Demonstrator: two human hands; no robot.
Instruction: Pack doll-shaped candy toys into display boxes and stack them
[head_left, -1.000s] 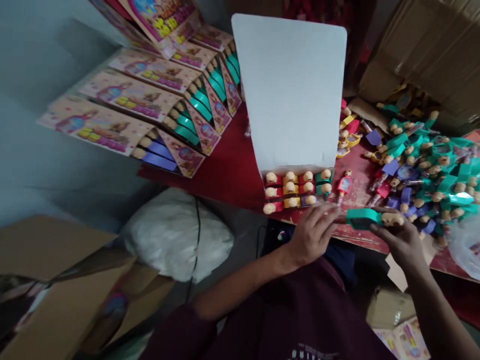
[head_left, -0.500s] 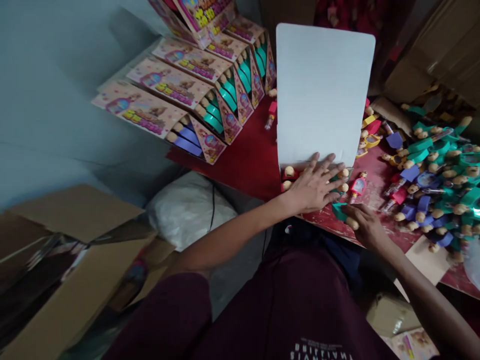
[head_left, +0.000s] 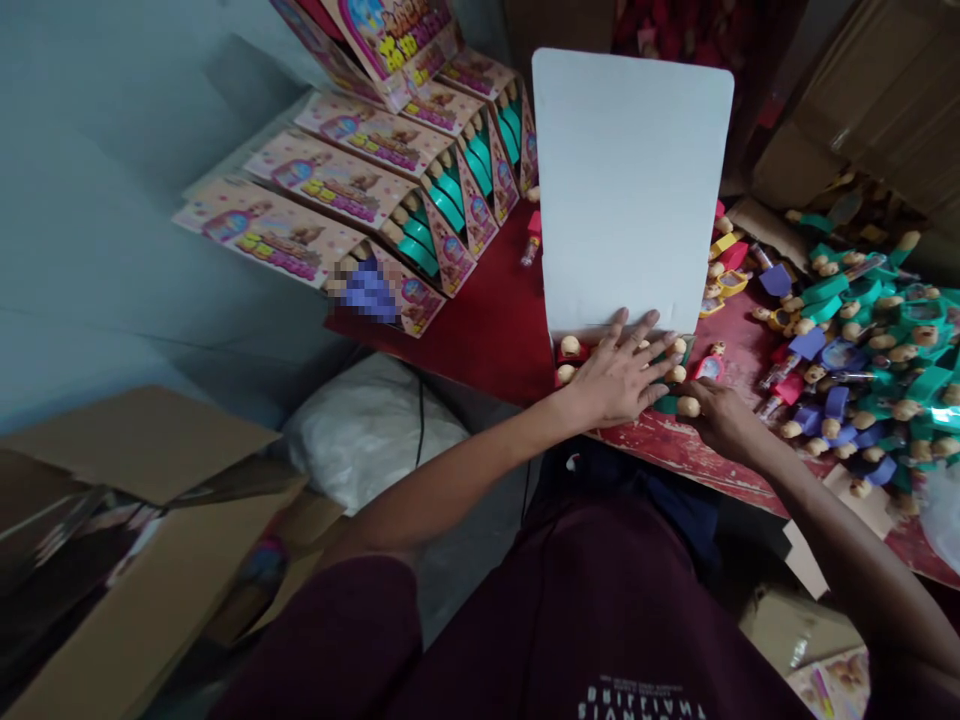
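A display box with a raised plain white lid stands near the table's front edge. Small toys with tan bear-shaped heads lie in its base. My left hand rests over these toys with fingers spread, covering the middle ones. At the box's front right corner, my right hand grips a green toy with a tan round head; its body is partly hidden by the fingers. A pink toy lies on the table just beyond my right hand.
A heap of green, purple and pink toys covers the right of the red table. Filled display boxes line the back left. Below on the left are a white sack and an open carton.
My right hand has brought the green toy up against the box's front right corner, from just in front of it. My left hand stays spread over the toys. The view has shifted slightly.
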